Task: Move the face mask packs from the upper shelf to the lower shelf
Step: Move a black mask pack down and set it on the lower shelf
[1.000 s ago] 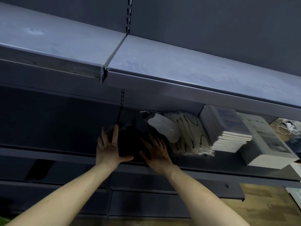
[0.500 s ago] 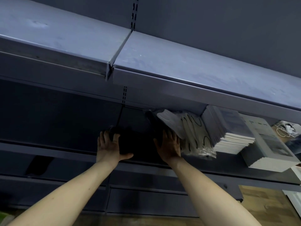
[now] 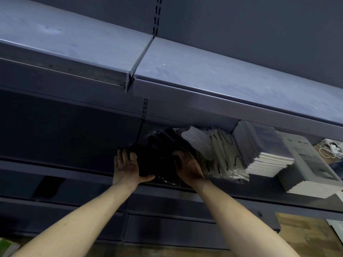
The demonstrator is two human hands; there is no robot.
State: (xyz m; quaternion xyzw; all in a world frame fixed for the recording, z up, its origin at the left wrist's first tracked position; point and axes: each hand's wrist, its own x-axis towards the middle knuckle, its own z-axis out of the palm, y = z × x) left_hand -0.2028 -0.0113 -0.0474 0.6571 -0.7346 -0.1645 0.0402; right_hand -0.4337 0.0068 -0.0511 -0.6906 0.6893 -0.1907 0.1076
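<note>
An empty grey upper shelf (image 3: 213, 78) jutted out overhead, its front lip hiding the far part of the lower shelf (image 3: 241, 193) beneath it. On that lower shelf, to the right, leaned a clear bag of white and cream masks (image 3: 209, 151), then a stack of thin booklets (image 3: 265, 153), then a second, larger stack of booklets (image 3: 313, 169), with a tangle of white cable (image 3: 328, 149) at the far right edge. A slotted upright (image 3: 144, 108) ran down the back panel just above the hands. The pack of black face masks (image 3: 159, 154) lay on the lower shelf, left of the clear bag and touching it, dark and hard to make out in the shadow, with faint glints of plastic wrap along its near edge. The left hand (image 3: 128, 167) gripped its left side, fingers curled over the top and thumb under the near edge. The right hand (image 3: 187, 167) held its right side, fingers curled around it between the black pack and the clear bag.
</note>
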